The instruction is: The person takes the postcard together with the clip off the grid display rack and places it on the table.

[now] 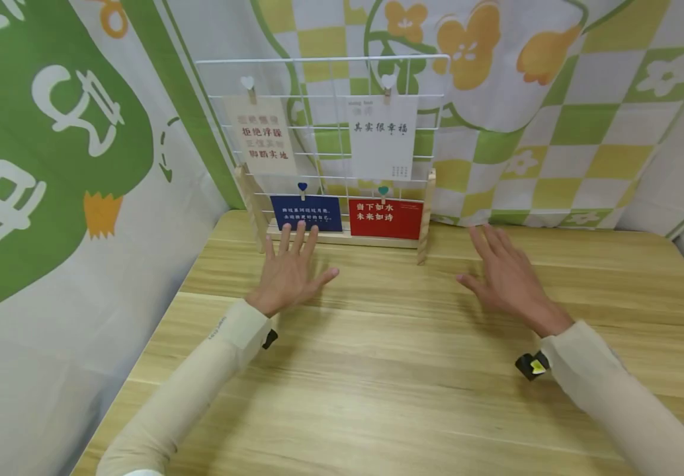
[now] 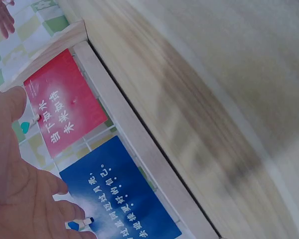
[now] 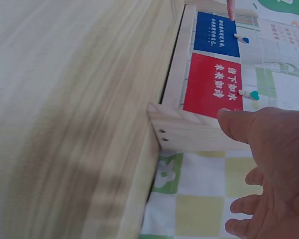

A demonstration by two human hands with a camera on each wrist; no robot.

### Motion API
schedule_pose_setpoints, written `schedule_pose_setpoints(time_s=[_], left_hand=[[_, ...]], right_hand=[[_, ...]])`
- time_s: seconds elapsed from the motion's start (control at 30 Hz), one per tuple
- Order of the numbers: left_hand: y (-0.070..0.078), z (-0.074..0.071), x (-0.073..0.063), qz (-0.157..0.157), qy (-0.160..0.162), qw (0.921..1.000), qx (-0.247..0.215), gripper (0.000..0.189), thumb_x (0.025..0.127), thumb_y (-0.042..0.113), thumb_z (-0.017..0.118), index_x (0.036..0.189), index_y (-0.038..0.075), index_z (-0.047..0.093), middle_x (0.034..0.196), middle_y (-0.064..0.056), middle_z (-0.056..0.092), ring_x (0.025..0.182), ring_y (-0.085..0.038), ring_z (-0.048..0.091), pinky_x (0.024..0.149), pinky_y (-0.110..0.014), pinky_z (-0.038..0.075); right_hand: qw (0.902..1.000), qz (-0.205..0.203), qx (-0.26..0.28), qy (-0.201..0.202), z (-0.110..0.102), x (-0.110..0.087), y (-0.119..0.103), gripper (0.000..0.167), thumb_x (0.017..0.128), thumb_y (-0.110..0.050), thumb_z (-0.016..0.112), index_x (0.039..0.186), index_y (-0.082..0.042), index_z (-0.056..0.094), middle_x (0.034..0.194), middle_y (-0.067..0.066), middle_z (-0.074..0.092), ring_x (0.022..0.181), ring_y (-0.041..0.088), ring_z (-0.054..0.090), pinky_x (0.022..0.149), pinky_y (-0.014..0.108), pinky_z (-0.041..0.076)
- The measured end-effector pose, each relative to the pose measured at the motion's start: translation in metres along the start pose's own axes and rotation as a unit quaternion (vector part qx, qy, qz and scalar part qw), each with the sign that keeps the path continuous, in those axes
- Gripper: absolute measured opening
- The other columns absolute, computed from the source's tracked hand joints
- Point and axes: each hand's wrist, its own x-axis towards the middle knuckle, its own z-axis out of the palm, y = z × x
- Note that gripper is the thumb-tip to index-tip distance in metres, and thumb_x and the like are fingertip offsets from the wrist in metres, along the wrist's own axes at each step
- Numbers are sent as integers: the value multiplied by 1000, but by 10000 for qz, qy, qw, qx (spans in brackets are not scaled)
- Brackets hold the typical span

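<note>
A white wire grid rack (image 1: 318, 155) in a wooden stand (image 1: 342, 239) stands at the back of the table. Heart-topped clips hold a cream card (image 1: 261, 162) and a white card (image 1: 378, 149) on its upper part. Lower down hang a blue card (image 1: 309, 210) and a red card (image 1: 385, 228). My left hand (image 1: 287, 271), fingers spread and holding nothing, is in front of the blue card. To the right of the stand, my right hand (image 1: 509, 281) hovers with fingers extended, also holding nothing. The right wrist view shows its thumb near the stand's side piece (image 3: 194, 130).
The wood-grain table (image 1: 378, 396) stretches in front of the rack. Behind it hangs a green, yellow and white patterned cloth (image 1: 556, 178). A similar cloth with large white lettering (image 1: 50, 165) covers the left side.
</note>
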Motion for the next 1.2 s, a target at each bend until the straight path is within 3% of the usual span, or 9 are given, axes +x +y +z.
schedule_pose_setpoints(time_s=[0.27, 0.7, 1.03, 1.2], left_hand=[[-3, -9, 3, -10, 153, 9999, -17, 97, 93, 74, 35, 158, 10, 5, 164, -20, 7, 151, -43, 5, 121, -63, 0], [-14, -24, 9, -134, 304, 9994, -68, 101, 92, 74, 38, 157, 3, 7, 162, -26, 12, 149, -48, 13, 122, -59, 14], [-26, -38, 13, -367, 355, 9985, -210, 103, 92, 72, 42, 156, -1, 7, 162, -27, 14, 150, -44, 12, 123, -58, 14], [-31, -46, 16, -358, 599, 9970, -333, 102, 93, 68, 46, 155, -4, 11, 159, -28, 20, 149, -44, 17, 122, -57, 18]], right_hand=[[9983, -409, 138, 393, -13, 14, -13, 86, 93, -35, 67, 155, 0, 19, 158, 29, 25, 145, 47, 24, 116, 62, 26], [9988, -242, 270, 314, -31, 36, -40, 80, 93, -37, 66, 154, -5, 24, 157, 23, 31, 142, 43, 33, 113, 61, 34], [9977, -408, 336, 423, -49, 50, -59, 77, 95, -36, 63, 155, -9, 24, 155, 22, 36, 139, 43, 38, 109, 62, 38], [9977, -423, 405, 354, -59, 57, -70, 74, 97, -37, 60, 155, -10, 25, 155, 22, 37, 138, 43, 39, 110, 61, 37]])
